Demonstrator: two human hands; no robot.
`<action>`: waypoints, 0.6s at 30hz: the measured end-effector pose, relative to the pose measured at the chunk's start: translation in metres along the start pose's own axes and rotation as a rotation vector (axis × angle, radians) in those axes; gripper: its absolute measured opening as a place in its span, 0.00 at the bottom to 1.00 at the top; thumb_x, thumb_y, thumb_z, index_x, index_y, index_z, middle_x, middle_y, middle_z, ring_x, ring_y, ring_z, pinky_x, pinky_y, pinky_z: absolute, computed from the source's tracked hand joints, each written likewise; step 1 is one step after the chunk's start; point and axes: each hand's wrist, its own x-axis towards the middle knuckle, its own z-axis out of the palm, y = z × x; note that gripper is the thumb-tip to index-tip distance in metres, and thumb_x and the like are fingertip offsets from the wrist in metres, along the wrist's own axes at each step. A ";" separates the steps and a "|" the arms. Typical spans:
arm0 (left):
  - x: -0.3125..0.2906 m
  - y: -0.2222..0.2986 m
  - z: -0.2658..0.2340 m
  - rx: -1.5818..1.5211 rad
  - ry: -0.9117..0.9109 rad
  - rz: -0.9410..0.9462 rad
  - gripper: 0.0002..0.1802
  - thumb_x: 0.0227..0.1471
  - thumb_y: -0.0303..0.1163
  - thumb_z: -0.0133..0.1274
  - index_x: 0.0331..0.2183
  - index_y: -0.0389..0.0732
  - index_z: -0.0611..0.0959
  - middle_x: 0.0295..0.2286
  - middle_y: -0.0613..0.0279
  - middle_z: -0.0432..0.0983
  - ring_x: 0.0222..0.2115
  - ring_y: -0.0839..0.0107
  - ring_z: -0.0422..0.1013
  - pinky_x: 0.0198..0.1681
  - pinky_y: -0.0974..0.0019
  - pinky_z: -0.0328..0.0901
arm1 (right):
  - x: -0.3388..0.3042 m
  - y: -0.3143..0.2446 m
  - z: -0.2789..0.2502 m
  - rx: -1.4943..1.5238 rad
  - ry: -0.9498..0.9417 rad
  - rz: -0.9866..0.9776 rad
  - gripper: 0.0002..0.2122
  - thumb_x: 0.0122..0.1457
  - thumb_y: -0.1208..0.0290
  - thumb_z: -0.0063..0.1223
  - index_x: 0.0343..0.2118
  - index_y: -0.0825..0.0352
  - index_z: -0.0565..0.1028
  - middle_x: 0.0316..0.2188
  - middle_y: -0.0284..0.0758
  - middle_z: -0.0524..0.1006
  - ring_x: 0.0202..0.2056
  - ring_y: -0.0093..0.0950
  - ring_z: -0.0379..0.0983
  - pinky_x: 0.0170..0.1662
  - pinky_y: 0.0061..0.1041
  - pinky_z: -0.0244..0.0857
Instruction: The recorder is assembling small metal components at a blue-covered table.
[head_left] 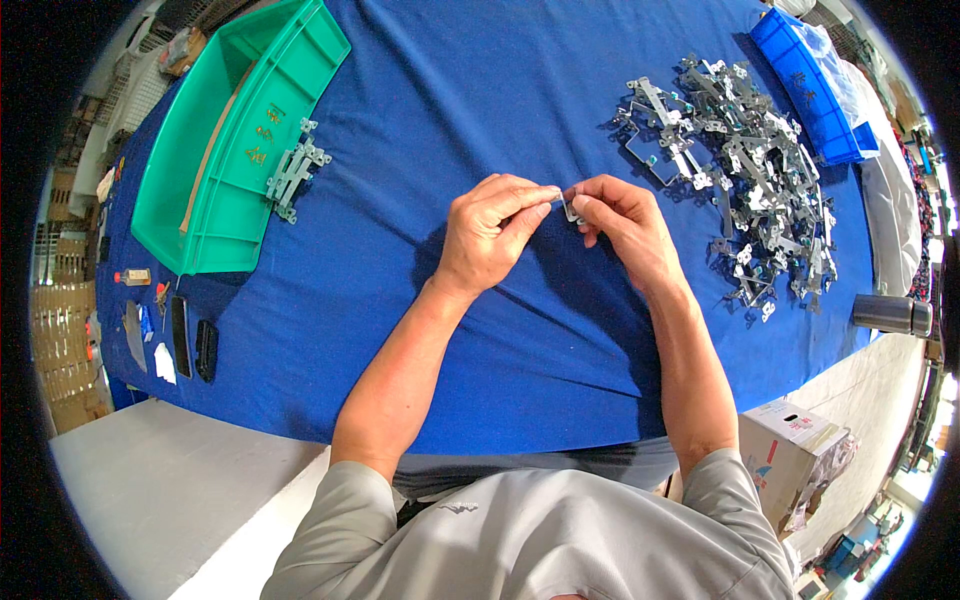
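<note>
Over the middle of the blue cloth, my left hand (pixel 482 237) and my right hand (pixel 632 225) meet almost fingertip to fingertip. A small metal bracket (pixel 571 211) is pinched between the thumb and fingers of my right hand, which cover most of it. The thumb and forefinger of my left hand are pressed together at the bracket's edge; what they grip is too small to name. To the right lies a large heap of loose metal brackets (pixel 770 185). A few similar brackets (pixel 294 172) lie grouped at the left, beside the green bin (pixel 222 252).
A blue bin (pixel 808 92) with clear plastic stands at the far right. A metal flask (pixel 890 314) lies at the right table edge. Near the left edge are a phone (pixel 180 336), a black object (pixel 206 350) and a small bottle (pixel 132 277). A carton (pixel 785 440) stands below right.
</note>
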 end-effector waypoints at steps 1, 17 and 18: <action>0.000 0.001 0.000 -0.009 -0.018 -0.007 0.08 0.51 0.21 0.58 0.36 0.35 0.86 0.32 0.57 0.82 0.33 0.69 0.77 0.38 0.70 0.71 | 0.000 0.001 -0.001 -0.039 -0.009 0.014 0.09 0.64 0.70 0.51 0.40 0.69 0.77 0.25 0.28 0.74 0.25 0.15 0.68 0.28 0.16 0.64; -0.004 -0.003 0.000 -0.246 0.068 -0.482 0.12 0.61 0.32 0.51 0.44 0.37 0.82 0.31 0.62 0.81 0.22 0.84 0.71 0.21 0.80 0.66 | -0.005 -0.003 0.010 -0.178 0.071 -0.081 0.08 0.62 0.69 0.54 0.35 0.70 0.77 0.23 0.27 0.75 0.25 0.14 0.68 0.28 0.17 0.61; -0.004 -0.003 0.000 -0.247 0.067 -0.478 0.12 0.61 0.32 0.51 0.44 0.37 0.82 0.31 0.62 0.81 0.22 0.84 0.71 0.21 0.80 0.66 | -0.004 -0.002 0.010 -0.177 0.071 -0.081 0.08 0.62 0.69 0.54 0.35 0.70 0.77 0.23 0.27 0.75 0.25 0.14 0.68 0.28 0.17 0.61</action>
